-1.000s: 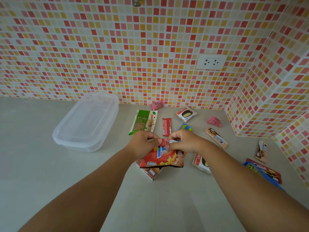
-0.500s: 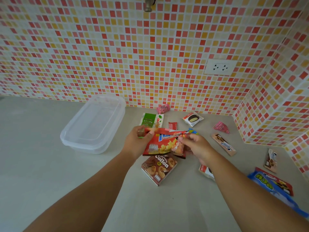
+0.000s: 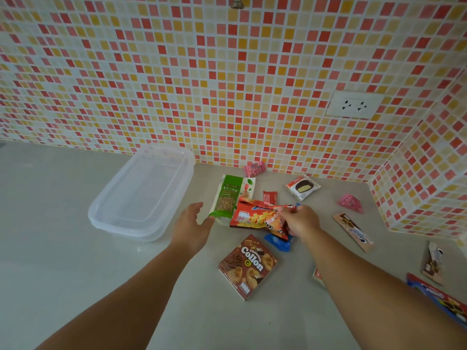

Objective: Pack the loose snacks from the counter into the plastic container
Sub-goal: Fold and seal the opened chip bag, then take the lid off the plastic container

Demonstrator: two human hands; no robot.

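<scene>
Right hand [image 3: 299, 219]: pinches the chips bag [image 3: 257, 214] at its right end, centre of the frame.
Left hand [image 3: 193, 226]: spread, holds nothing, just left of the bag.
Container [image 3: 141, 195]: left of centre, open, nothing in it.
Bag axis: long side runs left-right, its free end toward the container.
Direction: the container lies left of both hands; the left hand is nearer to it.

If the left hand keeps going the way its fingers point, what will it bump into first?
Probably the green nut snack packet: the open left hand points up and to the right, and its fingertips sit just short of the packet's lower corner. Depth is hard to judge, so it might pass over it.
</scene>
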